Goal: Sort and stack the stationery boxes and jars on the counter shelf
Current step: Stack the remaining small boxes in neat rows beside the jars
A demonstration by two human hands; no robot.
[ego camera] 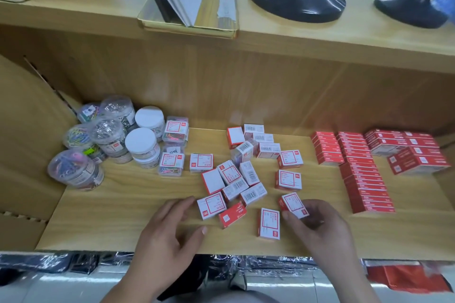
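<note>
Right hand (317, 226): fingers curled round one small red-and-white box, the held box (294, 204), lifted and tilted just above the shelf (123, 216), front right of the scatter.
Left hand (172, 224): fingers apart and relaxed, holds nothing, fingertips just beside the near box (212, 205).
Loose boxes (234, 179) lie mid-shelf at mixed angles, some label up, some barcode up. Jars (108, 135) are grouped at the left, red stacks (364, 179) at the right.

Judgement on the step: turn the held box label up before setting it down. Square its edges on a like box so that the pile stands true. The left hand looks well placed to bring the near box in next. Build on bare shelf, apart from the red stacks, lest a nudge topple them.
</note>
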